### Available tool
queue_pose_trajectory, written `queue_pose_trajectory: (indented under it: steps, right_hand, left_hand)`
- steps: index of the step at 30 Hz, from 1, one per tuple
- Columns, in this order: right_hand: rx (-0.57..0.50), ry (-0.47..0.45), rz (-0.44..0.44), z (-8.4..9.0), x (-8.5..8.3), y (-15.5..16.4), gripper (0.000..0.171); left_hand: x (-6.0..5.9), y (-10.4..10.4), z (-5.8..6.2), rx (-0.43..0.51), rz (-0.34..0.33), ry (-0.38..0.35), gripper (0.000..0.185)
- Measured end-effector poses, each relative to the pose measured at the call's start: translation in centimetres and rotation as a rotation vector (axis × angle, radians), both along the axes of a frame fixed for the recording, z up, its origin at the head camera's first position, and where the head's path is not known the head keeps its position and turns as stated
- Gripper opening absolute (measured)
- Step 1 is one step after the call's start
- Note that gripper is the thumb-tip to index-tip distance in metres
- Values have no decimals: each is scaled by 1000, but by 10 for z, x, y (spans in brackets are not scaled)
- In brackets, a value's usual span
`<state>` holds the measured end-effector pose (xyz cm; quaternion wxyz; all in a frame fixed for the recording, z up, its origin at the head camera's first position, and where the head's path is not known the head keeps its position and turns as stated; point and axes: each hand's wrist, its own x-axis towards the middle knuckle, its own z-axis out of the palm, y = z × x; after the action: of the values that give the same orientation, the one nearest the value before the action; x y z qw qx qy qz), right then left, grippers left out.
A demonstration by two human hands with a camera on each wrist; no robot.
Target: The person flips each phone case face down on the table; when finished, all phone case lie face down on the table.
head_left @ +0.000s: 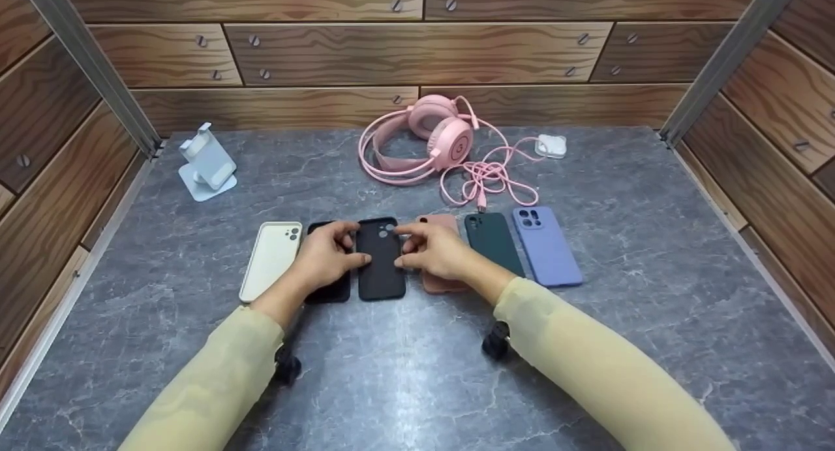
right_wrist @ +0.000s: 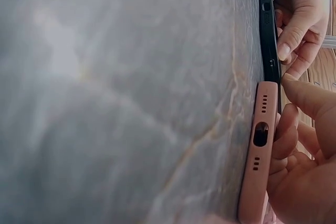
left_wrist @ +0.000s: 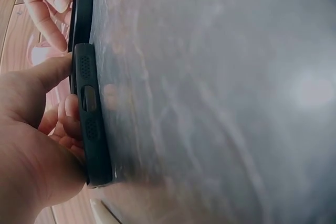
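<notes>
A black phone case (head_left: 381, 275) with camera holes lies between my two hands on the grey marbled table. My left hand (head_left: 319, 258) holds its left edge with thumb and index finger, reaching over a second black phone case (head_left: 334, 290). At the opposite edge, the thumb and index finger of my right hand (head_left: 442, 252) hold it. Under that hand lies a pink phone case (right_wrist: 257, 171), partly hidden. In the left wrist view, the second black case's end (left_wrist: 93, 124) shows a port opening. The cases lie side by side in a row.
A cream phone case (head_left: 269, 262) is at the row's left end; dark green (head_left: 490, 239) and purple (head_left: 551, 248) cases lie at the right. Behind stand a pale blue folding stand (head_left: 212, 164), pink headphones (head_left: 450, 141) with coiled cable (head_left: 486, 173), and a small white item (head_left: 551, 145).
</notes>
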<state>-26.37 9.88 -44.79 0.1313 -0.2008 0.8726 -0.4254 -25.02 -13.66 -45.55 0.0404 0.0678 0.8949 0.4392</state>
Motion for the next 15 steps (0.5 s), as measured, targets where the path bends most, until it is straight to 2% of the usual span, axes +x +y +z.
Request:
queue_pose_trajectory:
  steps: [15]
  right_hand:
    - [44, 10, -15, 1, 1, -3, 58]
  left_hand:
    - [-1, -1, -1, 7, -12, 16, 57]
